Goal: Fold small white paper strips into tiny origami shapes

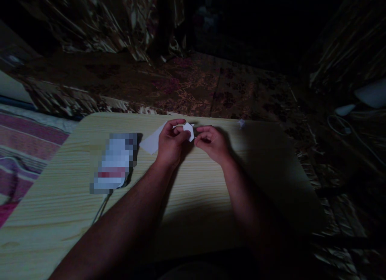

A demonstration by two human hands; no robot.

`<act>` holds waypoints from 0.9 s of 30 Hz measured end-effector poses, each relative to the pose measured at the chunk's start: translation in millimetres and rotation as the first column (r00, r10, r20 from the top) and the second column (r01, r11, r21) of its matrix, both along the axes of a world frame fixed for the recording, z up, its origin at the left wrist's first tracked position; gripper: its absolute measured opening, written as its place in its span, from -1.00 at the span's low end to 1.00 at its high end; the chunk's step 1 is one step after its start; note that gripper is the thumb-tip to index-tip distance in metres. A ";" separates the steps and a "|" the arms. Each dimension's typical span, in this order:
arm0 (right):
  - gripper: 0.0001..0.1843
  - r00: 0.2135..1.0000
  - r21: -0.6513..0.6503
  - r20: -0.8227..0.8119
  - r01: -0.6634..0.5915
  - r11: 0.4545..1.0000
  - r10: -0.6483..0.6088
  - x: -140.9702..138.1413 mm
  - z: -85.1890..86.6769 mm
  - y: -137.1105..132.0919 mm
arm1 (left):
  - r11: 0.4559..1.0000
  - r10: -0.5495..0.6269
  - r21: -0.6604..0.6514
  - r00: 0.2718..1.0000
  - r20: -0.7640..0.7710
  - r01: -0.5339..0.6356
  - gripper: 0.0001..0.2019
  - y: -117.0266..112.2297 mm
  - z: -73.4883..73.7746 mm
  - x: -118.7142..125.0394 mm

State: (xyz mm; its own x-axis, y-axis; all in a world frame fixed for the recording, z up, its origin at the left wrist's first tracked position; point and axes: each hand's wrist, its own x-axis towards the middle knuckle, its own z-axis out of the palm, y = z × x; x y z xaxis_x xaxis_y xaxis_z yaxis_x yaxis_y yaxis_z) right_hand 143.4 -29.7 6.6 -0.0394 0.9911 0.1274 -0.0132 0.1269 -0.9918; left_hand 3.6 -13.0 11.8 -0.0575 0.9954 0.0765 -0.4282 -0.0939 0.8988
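the left hand has a small white paper pinched tight, with the thumb on top and the fingers behind. the paper is up in front of the person, over the far part of the table. it may be held this way so that it is firm and its flat side is easy to see. the right hand is just beside the paper's right edge, its thumb and first finger close to each other. a tiny white spot shows at the tips, but i cannot tell if they grip a bit of paper or nothing. both arms reach out over the table, perhaps so the hands can work close to each other.

a white sheet lies on the table, partly behind the left hand; i cannot tell if they touch. the blurred thing lies to the left, out of the way of the hands, with a cord by its near end. a scrap is near the far edge, on the right.

i count two hands, one small paper, one sheet, one scrap, one blurred thing and one table.
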 end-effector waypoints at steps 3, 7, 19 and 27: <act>-0.54 0.999 0.000 0.003 -0.034 0.999 0.034 -1.3 -2.0 -0.1 | 1.000 -0.016 -0.004 1.000 -0.009 0.016 -0.60 -1.0 0.5 0.2; -0.57 0.999 -0.006 -0.008 -0.042 0.999 0.041 -0.6 -3.4 0.6 | 0.999 -0.043 -0.023 0.999 -0.024 0.042 -0.59 -3.0 0.8 1.3; -0.66 0.990 -0.016 -0.116 0.073 0.997 -0.075 6.2 -0.2 2.4 | 0.994 -0.098 0.021 0.980 -0.173 0.103 -0.73 -5.3 -1.9 2.6; -0.67 0.989 -0.027 -0.124 0.079 0.997 -0.081 5.5 1.6 1.5 | 0.996 -0.083 0.009 0.989 -0.122 0.084 -0.75 -4.3 -2.1 3.1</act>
State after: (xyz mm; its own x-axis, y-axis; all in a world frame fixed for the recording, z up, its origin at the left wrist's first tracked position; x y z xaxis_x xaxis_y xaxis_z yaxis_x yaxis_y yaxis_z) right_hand 149.0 -28.2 8.2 0.0551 0.9930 0.1041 -0.1281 0.1104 -0.9856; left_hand 6.7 -17.3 9.7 0.0361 0.9951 0.0917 -0.3230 -0.0752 0.9434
